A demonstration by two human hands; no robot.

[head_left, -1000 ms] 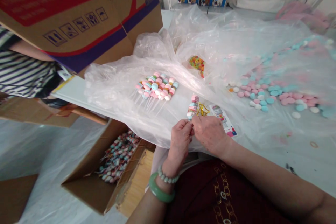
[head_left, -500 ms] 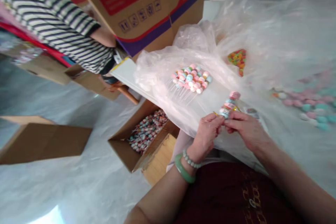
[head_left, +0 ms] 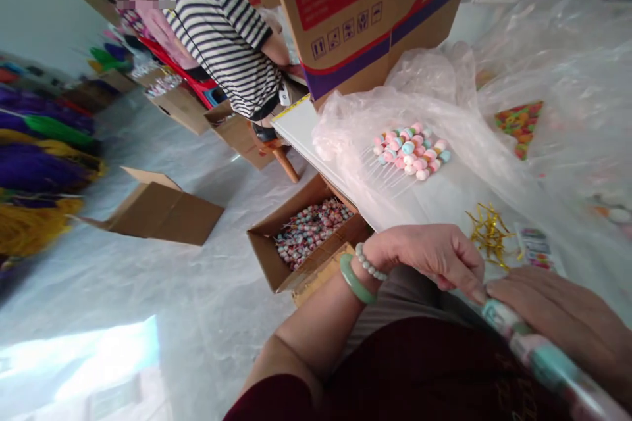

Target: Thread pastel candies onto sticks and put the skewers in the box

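A wrapped marshmallow skewer (head_left: 523, 344) in clear film, with pink, white and pale blue pieces, lies low on the right, pointing towards my body. My right hand (head_left: 567, 306) is laid along it, fingers close together and its underside hidden. At the skewer's near-left end, my left hand (head_left: 439, 255) is closed, thumb and finger pinching the end of the wrapping. Gold twist ties (head_left: 490, 235) lie on the table just beyond my hands, beside a small printed packet (head_left: 536, 248). Farther off rests a bunch of unwrapped marshmallow skewers (head_left: 412, 150) with white sticks.
Clear plastic sheeting (head_left: 345, 122) covers much of the table; colourful candies (head_left: 519, 126) show on it. A carton (head_left: 264, 256) of finished skewers stands below the table's edge. A large printed box (head_left: 355, 33) stands at the back, near a person in a striped shirt (head_left: 222, 39).
My hands have come down and right, closer to my body, with the marshmallow skewer swung from upright to lying low. My right hand now covers its side. The view has turned left.
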